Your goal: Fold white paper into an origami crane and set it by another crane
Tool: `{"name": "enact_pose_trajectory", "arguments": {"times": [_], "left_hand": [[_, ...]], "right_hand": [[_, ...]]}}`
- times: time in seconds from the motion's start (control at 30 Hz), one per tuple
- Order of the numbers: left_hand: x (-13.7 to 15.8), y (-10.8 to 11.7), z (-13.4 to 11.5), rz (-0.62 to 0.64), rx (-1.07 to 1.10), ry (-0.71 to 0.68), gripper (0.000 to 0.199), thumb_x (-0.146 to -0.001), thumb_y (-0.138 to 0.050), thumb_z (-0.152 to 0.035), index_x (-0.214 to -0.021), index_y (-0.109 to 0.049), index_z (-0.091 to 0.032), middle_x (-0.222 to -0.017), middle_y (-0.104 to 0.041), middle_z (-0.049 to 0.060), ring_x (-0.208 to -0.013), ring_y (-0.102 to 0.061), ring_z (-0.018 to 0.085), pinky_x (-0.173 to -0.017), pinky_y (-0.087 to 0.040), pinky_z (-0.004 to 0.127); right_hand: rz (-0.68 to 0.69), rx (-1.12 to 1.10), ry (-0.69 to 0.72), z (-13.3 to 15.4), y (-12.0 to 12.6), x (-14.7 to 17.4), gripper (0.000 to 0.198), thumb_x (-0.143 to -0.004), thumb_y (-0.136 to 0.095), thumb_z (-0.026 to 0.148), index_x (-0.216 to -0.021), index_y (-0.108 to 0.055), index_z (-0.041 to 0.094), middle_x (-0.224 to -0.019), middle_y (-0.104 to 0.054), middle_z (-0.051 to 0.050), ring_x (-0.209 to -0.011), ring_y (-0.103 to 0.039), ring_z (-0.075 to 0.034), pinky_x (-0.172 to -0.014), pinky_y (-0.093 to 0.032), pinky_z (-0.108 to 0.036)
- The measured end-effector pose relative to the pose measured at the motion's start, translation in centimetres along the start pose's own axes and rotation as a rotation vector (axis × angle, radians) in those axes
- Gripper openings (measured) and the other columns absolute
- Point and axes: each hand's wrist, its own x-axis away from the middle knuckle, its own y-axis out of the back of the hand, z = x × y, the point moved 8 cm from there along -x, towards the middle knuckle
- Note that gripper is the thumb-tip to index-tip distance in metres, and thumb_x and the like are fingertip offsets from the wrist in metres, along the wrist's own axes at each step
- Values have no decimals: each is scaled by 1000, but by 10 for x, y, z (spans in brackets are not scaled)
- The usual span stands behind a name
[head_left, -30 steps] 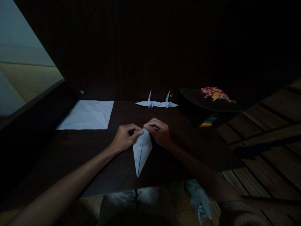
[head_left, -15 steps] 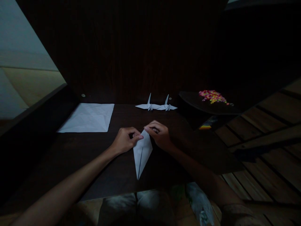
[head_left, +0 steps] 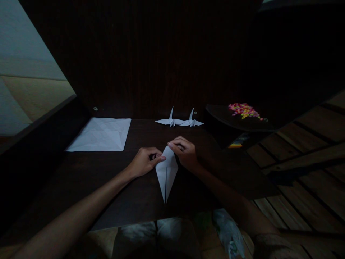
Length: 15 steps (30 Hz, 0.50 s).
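A white folded paper [head_left: 167,169], kite-shaped with a slit up its lower half, points its long tip toward me over the dark table. My left hand [head_left: 147,161] pinches its left upper edge, thumb on top and fingers beneath. At the top corner, my right hand [head_left: 185,150] is closed on the paper between thumb and forefinger. Behind my hands, two white paper cranes [head_left: 171,122] stand side by side near the back panel, wings almost touching. To the left lies a creased white sheet of paper [head_left: 104,135].
A small corner shelf [head_left: 223,117] on the right carries a heap of colourful small pieces [head_left: 245,110]. A dark side board [head_left: 37,133] bounds the left. Below the table's front edge are my legs [head_left: 140,233] and a plastic bag [head_left: 229,230]; slatted wood [head_left: 318,180] lies right.
The folded paper has swung slightly, its lower tip shifting right so that it points more directly at me. Both hands have moved a little to the right with it, keeping hold.
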Motion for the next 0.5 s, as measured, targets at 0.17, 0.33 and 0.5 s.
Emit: {"name": "enact_pose_trajectory", "arguments": {"times": [0.17, 0.33, 0.5], "left_hand": [[1, -1, 5, 1, -34, 49, 20, -80, -66, -31, -69, -67, -14, -60, -62, -2, -56, -53, 11, -56, -39, 22], [2, 2, 2, -24, -80, 43, 21, -80, -65, -30, -66, -65, -14, -58, -60, -2, -53, -50, 10, -52, -36, 21], [1, 5, 1, -42, -61, 28, 18, -80, -66, -31, -74, -70, -15, -67, -66, 1, -59, -55, 12, -56, -40, 22]], "right_hand": [[35, -33, 18, 2, -4, 1, 13, -82, -64, 29, -75, -68, 18, -71, -61, -1, -61, -53, -11, -51, -39, -24], [196, -48, -34, 0, -17, 2, 21, -77, -69, 38, -78, -68, 17, -75, -62, -2, -58, -51, -10, -48, -36, -22], [277, 8, 43, 3, -22, 2, 32, -83, -63, 41, -62, -63, 17, -66, -59, -1, -59, -53, -12, -55, -40, -25]]}}
